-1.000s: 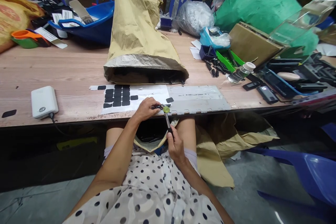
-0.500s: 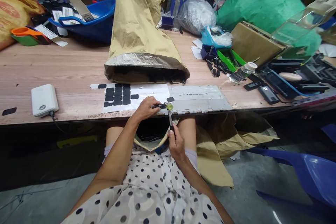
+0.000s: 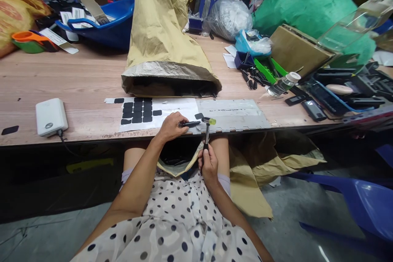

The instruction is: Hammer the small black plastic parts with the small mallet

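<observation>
Since half a second ago our small hammer [image 3: 207, 132] has swung off to the right. Its yellow-green head [image 3: 210, 121] sat right on the slim black part [image 3: 190, 124] then; now it hangs just beside that part's right end, clear of it, over the grey mat [image 3: 239, 118]. Our left hand [image 3: 171, 127] has not shifted. Its fingers curl down on the left end of the black part, pinning it flat at the near edge of the table [image 3: 76, 86]. Our right hand [image 3: 208, 163] is wrapped tight round the low end of the dark handle, below the table edge, with the shaft nearly upright.

We judge the step to be light tapping on the black part. To do it well we would keep the part's free end lying on the mat. We would also keep our left fingertips well back from the struck end and bring the head down square with short wrist strokes, since a grip that low on the handle swings wide.

The black part is thin, straight and matt, pen-like in shape. The hammer head is small and translucent, likely soft plastic, on a slim neck. The mat is dull grey and scuffed, with a notched, jigsaw-cut near edge. Left of it lies a white sheet [image 3: 178, 108] carrying rows of black rounded-square pads [image 3: 138, 112], and one loose pad [image 3: 199, 116] lies just beyond the part. Farther off slumps a creased brown paper sack [image 3: 162, 37] with a silvery woven lining at its mouth.
</observation>
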`<state>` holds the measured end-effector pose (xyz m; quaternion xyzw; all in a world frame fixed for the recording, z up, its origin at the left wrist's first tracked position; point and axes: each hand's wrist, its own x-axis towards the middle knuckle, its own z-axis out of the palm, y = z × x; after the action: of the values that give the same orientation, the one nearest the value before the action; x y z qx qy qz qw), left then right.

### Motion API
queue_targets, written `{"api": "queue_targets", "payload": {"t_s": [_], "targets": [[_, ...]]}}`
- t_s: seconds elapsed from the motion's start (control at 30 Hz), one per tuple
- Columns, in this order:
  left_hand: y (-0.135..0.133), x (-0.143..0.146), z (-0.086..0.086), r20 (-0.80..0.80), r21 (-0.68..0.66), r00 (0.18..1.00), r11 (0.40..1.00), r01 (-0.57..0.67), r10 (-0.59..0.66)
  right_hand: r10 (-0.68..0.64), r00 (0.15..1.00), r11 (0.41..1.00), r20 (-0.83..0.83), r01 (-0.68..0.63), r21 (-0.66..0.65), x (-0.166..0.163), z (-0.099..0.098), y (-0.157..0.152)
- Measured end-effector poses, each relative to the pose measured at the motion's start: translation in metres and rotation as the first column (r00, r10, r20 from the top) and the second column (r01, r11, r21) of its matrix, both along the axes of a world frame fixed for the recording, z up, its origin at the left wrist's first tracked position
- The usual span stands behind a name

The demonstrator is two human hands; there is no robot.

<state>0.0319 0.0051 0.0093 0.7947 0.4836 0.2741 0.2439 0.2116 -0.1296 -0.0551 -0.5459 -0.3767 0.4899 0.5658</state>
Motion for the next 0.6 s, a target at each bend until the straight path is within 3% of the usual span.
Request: {"api": "queue_targets", "payload": {"t_s": [0.23, 0.6], "targets": [[0.0, 0.003, -0.008, -0.03, 0.035, 0.999, 0.999, -0.036, 0.038, -0.057, 0.972, 0.996, -0.227, 0.038, -0.086, 0.0, 0.012, 0.011], [-0.007, -0.003, 0.0, -0.037, 0.013, 0.999, 0.999, 0.038, -0.038, 0.001, 0.957, 0.998, -0.29, -0.021, -0.066, 0.001, 0.007, 0.015]]}}
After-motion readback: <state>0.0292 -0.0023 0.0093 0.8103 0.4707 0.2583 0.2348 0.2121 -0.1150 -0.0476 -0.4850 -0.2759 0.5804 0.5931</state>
